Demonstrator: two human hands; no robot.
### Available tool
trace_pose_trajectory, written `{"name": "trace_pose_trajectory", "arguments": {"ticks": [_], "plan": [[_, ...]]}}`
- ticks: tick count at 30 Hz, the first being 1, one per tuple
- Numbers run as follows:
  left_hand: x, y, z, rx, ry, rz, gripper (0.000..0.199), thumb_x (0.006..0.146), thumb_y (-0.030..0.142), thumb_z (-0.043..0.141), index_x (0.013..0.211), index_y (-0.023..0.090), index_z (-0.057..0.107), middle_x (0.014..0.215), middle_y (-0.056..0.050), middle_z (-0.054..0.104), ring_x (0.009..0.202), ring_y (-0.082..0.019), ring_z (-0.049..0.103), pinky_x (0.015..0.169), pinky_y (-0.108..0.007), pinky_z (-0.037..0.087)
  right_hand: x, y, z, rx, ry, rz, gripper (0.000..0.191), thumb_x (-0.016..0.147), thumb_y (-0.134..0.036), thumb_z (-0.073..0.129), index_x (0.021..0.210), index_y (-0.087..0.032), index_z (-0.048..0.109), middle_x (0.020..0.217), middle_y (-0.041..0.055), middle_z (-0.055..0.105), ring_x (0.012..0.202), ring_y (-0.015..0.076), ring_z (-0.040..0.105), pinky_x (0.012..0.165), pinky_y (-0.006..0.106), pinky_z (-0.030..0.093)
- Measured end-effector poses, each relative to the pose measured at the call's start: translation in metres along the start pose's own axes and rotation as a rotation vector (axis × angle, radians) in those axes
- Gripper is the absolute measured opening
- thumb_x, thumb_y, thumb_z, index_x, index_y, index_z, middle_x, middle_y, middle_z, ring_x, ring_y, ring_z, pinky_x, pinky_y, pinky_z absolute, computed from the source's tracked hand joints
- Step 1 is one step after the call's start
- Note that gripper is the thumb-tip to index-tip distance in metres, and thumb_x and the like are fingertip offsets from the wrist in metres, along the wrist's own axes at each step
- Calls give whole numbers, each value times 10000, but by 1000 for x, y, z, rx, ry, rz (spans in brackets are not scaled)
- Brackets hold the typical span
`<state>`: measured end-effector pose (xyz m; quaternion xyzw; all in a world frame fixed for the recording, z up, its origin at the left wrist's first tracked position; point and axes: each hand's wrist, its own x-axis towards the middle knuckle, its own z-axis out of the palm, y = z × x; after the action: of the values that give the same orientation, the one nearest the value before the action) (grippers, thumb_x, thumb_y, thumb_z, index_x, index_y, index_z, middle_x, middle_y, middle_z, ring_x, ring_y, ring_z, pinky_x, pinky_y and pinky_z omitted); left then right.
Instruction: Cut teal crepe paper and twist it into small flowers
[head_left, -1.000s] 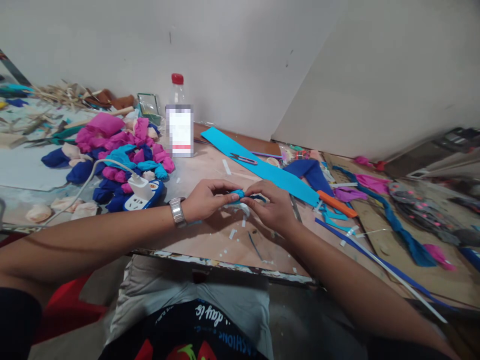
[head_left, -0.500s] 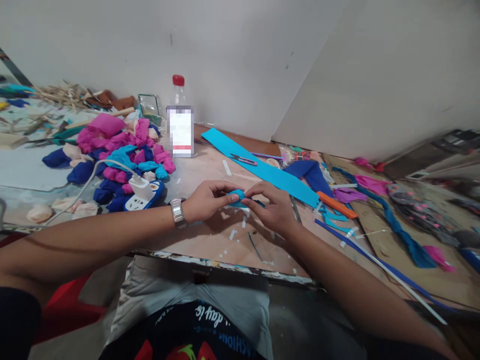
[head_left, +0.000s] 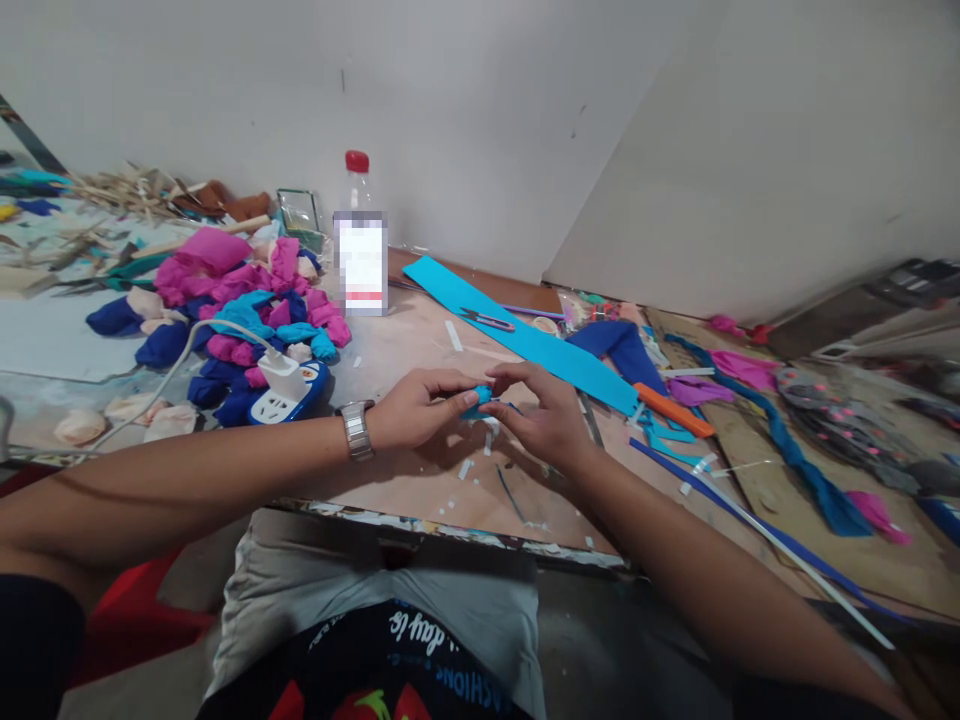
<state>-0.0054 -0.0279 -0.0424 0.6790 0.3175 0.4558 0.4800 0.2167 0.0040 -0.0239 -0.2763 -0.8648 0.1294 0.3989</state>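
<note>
A small piece of light blue fabric [head_left: 477, 402] is held between my two hands above the table. My left hand [head_left: 431, 408] pinches its left side between thumb and fingers. On its right side, the fingertips of my right hand [head_left: 541, 414] are closed on it. Behind my hands lies a long light blue strip [head_left: 536, 345], with small thread snips [head_left: 487, 320] resting on it. An orange-handled cutter [head_left: 673, 409] touches the strip's right end.
Pink, dark blue, light blue and cream fabric bundles [head_left: 217, 270] are heaped at the left beside a white power adapter [head_left: 281, 398] with a cable. Behind stands a red-capped bottle [head_left: 358, 180] with a phone [head_left: 361, 265] before it. Fabric strips [head_left: 787, 445] lie at the right.
The light blue piece looks more bunched and shows less between my fingers. My right fingers have shifted slightly around it. Everything on the table stays where it was.
</note>
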Motion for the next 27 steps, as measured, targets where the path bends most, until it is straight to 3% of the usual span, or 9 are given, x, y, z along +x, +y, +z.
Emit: {"name": "trace_pose_trajectory", "arguments": {"ticks": [5, 10, 15, 19, 23, 27], "plan": [[2, -3, 0, -79, 36, -109, 374, 910, 485, 749, 1071, 148, 773, 1049, -102, 799, 938, -193, 727, 908, -357, 567, 0, 2, 1, 45, -46, -97, 228, 995, -404, 676, 1155, -266, 761, 1000, 71, 718, 915, 209, 696, 817, 360, 570], [3, -4, 0, -164, 62, -140, 323, 899, 418, 760, 1068, 143, 747, 1023, -87, 773, 890, -164, 696, 868, -327, 550, 1, 1, 1, 55, 23, -34, 224, 1008, -420, 648, 1118, -244, 733, 1005, 70, 737, 930, 219, 691, 848, 373, 568], [4, -2, -1, -125, 116, -182, 179, 913, 247, 647, 1049, 155, 718, 976, -54, 747, 860, -153, 675, 861, -323, 545, 2, 4, 1, 41, 105, 74, 319, 1013, -511, 611, 1085, -225, 731, 1012, 81, 766, 892, 220, 698, 817, 372, 572], [3, -3, -1, -65, 193, -85, 270, 874, 217, 636, 1135, 163, 681, 1125, -90, 730, 1042, -205, 676, 957, -375, 538, 1, 5, 1, -1, 19, 91, 309, 1005, -490, 633, 1132, -236, 754, 1025, 79, 789, 916, 232, 723, 864, 386, 572], [1, -4, 2, 2, 117, -30, 437, 872, 373, 757, 1239, 169, 636, 1242, -141, 709, 1086, -230, 680, 950, -391, 542, 0, 4, 1, -41, -60, -5, 247, 996, -415, 672, 1167, -259, 760, 1060, 78, 805, 978, 241, 733, 914, 401, 548], [1, -7, 3, 4, 76, -29, 388, 878, 403, 787, 1160, 166, 666, 1162, -124, 746, 1037, -207, 697, 955, -383, 546, 0, 4, 1, -71, -138, -87, 228, 1003, -385, 669, 1175, -268, 763, 981, 63, 806, 936, 230, 724, 891, 401, 534]]}}
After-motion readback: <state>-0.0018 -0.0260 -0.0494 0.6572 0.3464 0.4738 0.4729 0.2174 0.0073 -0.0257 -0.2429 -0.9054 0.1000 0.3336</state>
